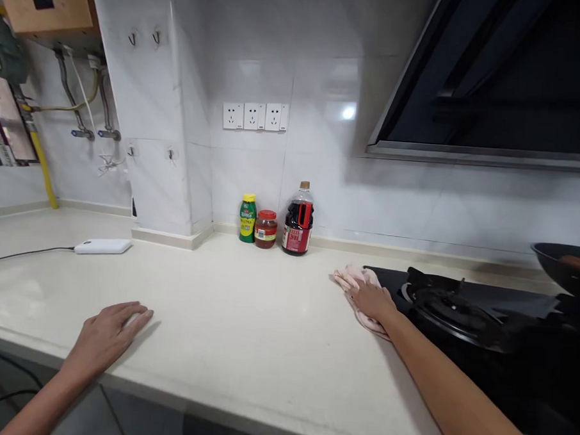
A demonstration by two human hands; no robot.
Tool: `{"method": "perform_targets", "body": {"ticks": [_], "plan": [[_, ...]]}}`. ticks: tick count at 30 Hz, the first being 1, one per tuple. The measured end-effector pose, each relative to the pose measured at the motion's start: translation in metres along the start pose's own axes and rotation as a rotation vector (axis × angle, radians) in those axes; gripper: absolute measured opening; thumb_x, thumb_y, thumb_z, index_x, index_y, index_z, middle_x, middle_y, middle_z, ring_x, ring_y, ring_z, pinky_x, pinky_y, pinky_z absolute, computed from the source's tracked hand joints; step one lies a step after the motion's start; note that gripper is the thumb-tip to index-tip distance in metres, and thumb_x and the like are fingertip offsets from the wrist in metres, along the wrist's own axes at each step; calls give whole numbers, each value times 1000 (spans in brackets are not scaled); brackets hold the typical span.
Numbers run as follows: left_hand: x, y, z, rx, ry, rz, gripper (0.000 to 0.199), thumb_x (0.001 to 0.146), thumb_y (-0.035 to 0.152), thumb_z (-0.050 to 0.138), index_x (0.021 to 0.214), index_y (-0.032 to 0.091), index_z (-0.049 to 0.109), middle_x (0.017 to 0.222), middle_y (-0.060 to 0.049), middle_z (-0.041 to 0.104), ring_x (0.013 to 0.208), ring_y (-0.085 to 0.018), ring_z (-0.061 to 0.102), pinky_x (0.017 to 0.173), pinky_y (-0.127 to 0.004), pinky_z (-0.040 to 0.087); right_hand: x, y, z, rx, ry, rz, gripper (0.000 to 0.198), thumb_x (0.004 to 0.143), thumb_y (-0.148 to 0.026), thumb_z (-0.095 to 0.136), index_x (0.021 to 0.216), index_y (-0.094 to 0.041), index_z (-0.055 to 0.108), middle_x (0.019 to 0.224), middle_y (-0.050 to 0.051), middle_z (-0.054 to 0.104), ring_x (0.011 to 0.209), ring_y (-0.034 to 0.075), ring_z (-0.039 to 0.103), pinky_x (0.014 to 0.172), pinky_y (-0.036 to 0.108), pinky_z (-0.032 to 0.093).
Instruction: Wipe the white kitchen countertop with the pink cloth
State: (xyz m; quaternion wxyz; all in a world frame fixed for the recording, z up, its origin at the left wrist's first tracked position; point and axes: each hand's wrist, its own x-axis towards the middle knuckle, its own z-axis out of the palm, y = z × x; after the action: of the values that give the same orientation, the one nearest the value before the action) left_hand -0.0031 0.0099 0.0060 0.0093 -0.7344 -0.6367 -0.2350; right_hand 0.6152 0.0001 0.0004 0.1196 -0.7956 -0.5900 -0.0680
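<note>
My right hand (370,299) reaches out over the counter and presses on a pale pink cloth (351,276), its fingers partly sunk in the folds. The cloth lies bunched on the countertop (246,331), right against the left edge of the black gas stove (485,367). Resting at the front left of the counter is my left hand (114,330). Its fingers are stretched out, and nothing is in it.
Along the back wall stand a green bottle with a yellow cap (247,219), a red-lidded jar (266,229) and a large dark sauce bottle (298,221). A white power bank (103,246) with a cable lies left. A pan (564,268) sits at far right below the range hood (492,92).
</note>
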Motion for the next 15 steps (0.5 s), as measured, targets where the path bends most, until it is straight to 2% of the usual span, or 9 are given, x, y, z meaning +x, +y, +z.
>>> {"method": "perform_targets", "body": {"ticks": [2, 6, 10, 13, 15], "plan": [[-2, 2, 0, 22, -8, 29, 53, 91, 63, 42, 112, 27, 75, 135, -7, 66, 134, -34, 52, 109, -51, 41, -37, 0, -9, -13, -45, -38, 47, 101, -42, 48, 144, -23, 51, 152, 13, 45, 139, 35, 41, 114, 59, 35], [-2, -2, 2, 30, -26, 61, 57, 88, 66, 41, 116, 27, 73, 138, -8, 64, 135, -36, 51, 109, -51, 41, -127, 4, -26, -14, -96, -109, 55, 100, -40, 32, 153, -31, 42, 158, 5, 39, 146, 33, 31, 118, 52, 33], [2, -3, 12, -12, 13, 168, 56, 88, 65, 44, 114, 25, 73, 137, -10, 65, 133, -33, 53, 111, -48, 41, -211, 23, -13, 71, -40, -122, 62, 98, -50, 21, 155, -34, 38, 158, -1, 39, 149, 29, 27, 121, 51, 31], [4, 7, 21, -112, 97, 287, 58, 90, 69, 44, 113, 25, 73, 134, -10, 66, 129, -32, 56, 111, -47, 43, -244, 42, 9, 112, 52, -107, 64, 96, -59, 20, 150, -35, 47, 153, -3, 45, 147, 29, 32, 119, 53, 34], [3, 18, 28, -175, 134, 346, 60, 92, 71, 43, 114, 24, 73, 133, -11, 66, 127, -31, 58, 109, -48, 45, -244, 45, 14, 111, 103, -109, 64, 97, -60, 22, 146, -32, 52, 151, -1, 48, 144, 29, 38, 117, 53, 38]]}}
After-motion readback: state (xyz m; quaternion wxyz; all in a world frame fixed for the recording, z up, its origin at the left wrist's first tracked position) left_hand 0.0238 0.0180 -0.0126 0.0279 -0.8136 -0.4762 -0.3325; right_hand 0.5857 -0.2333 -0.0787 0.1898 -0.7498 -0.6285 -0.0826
